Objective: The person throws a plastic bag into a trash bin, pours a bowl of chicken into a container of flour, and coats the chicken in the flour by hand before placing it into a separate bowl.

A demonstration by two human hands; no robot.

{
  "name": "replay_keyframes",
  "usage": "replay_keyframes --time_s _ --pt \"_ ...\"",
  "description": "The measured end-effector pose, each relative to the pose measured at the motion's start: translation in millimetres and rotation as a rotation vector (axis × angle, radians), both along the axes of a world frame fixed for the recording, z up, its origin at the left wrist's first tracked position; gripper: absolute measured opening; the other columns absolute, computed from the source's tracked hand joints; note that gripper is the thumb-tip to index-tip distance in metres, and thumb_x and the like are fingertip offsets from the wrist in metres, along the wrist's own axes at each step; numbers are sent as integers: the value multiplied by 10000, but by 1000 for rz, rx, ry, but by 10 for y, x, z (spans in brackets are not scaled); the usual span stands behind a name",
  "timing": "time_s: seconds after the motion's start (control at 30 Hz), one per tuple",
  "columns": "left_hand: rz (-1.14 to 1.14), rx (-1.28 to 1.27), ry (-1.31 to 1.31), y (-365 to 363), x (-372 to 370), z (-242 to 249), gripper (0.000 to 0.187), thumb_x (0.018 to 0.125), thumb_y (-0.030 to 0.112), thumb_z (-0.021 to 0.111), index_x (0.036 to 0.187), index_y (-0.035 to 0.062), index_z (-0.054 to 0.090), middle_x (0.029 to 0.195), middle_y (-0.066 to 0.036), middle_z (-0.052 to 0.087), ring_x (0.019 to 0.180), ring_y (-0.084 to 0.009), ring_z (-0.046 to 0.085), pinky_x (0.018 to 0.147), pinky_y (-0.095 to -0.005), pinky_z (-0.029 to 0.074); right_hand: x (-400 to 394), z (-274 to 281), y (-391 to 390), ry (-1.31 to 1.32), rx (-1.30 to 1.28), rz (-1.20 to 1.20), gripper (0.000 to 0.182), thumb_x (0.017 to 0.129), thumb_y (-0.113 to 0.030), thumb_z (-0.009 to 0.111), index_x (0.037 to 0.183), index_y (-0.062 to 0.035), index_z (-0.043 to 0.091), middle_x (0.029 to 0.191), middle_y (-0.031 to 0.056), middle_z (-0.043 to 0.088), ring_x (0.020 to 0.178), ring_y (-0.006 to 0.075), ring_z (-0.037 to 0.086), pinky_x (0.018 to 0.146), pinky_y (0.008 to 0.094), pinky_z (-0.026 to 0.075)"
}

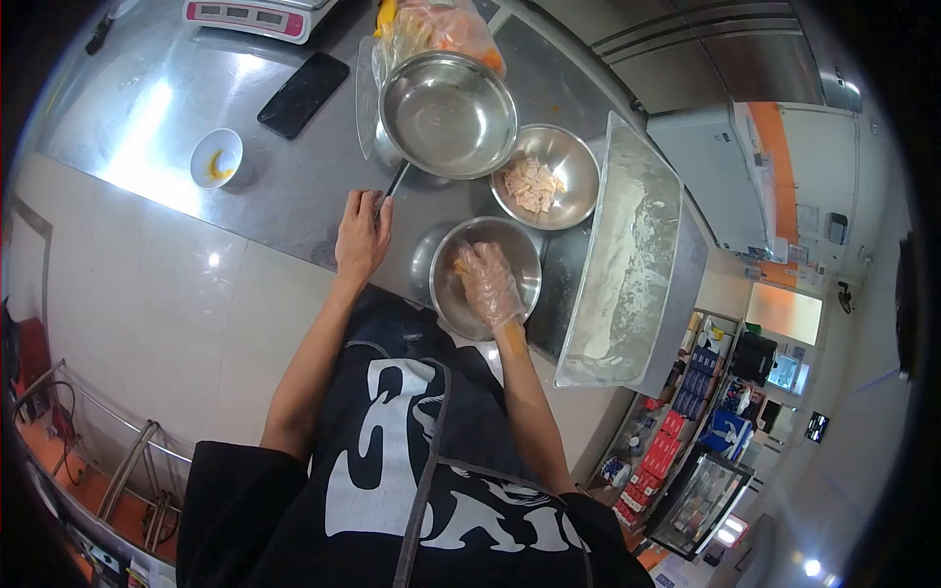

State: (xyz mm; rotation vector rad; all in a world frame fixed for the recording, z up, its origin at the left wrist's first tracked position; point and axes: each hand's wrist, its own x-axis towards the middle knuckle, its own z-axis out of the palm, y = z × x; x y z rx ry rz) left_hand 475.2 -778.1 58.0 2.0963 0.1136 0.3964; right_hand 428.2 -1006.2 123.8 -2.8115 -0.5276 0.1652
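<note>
My left hand is closed around a thin dark handle that runs up to the rim of a wide steel bowl, raised over the worktop. My right hand, in a clear plastic glove, reaches down into a second steel bowl near the counter's front edge. Its fingers are curled, with something yellowish at the fingertips; I cannot tell what they hold. Beside these, a third steel bowl contains pale pieces of raw meat.
A long metal tray dusted with white flour stands right of the bowls. On the left lie a black phone and a small white cup with yellow residue. A scale and plastic bags of orange food sit farther back.
</note>
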Motion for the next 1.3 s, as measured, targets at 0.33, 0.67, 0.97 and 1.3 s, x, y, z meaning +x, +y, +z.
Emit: replay_keyframes --time_s 0.33,0.67,0.97,1.3 --pt "4 -10 7 1 -4 -2 202 956 182 603 1038 -2 587 1012 -152 570 843 -341 628 721 -424 519 -131 79 -159 203 701 -422 288 899 -41 580 1179 18 618 1048 119 656 955 223 646 828 336 520" --pt "9 16 27 -19 -2 51 200 952 180 607 1033 -2 586 1006 -155 578 840 -333 637 718 -416 526 -278 9 -506 357 1000 -680 267 923 -31 573 1188 4 579 1092 124 634 1016 168 616 886 291 510" --pt "6 38 45 -14 3 37 201 954 179 604 1048 3 579 1023 -151 577 850 -333 642 725 -415 527 -226 415 -322 524 1225 -841 220 924 -96 665 1122 -8 625 1001 64 631 917 110 602 788 249 523" --pt "7 24 34 -12 11 12 217 960 198 597 1061 6 583 1032 -149 575 873 -326 639 739 -413 527 -267 299 -339 422 848 -923 430 980 -436 583 1105 -37 683 769 -22 612 587 45 476 503 197 328"
